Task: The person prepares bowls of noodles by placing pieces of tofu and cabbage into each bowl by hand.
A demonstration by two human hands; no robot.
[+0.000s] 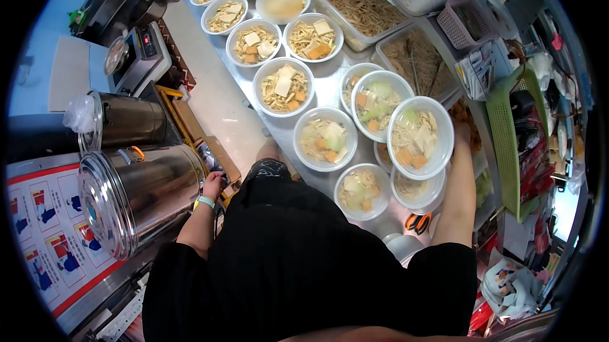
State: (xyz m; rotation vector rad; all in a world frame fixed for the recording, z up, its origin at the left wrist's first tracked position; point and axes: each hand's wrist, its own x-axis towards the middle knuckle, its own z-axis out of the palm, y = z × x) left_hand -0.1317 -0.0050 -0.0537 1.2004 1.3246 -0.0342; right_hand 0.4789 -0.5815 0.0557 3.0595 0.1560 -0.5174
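Note:
My right hand (461, 136) reaches past the rim of a plastic bowl of noodles (421, 137) into the orange tofu pieces (468, 116) at the table's right side. The bowl hides part of its fingers, so its grip is unclear. That bowl sits raised, overlapping another noodle bowl (414, 187) and a bowl with pale green vegetable (380, 104). Down at my left side, my left hand (212, 186) has curled fingers, close to a large lidded steel pot (157, 190); whether it holds anything is not visible. More bowls with noodles and tofu (284, 86) stand along the metal table (328, 90).
Tubs of shredded food (364, 2) and thin noodles (411, 59) line the table's far right. Orange-handled scissors (417, 223) lie near my right forearm. A green plastic basket (506, 142) stands farther right. On my left are a second steel pot (133, 116) and an electric cooker (142, 56).

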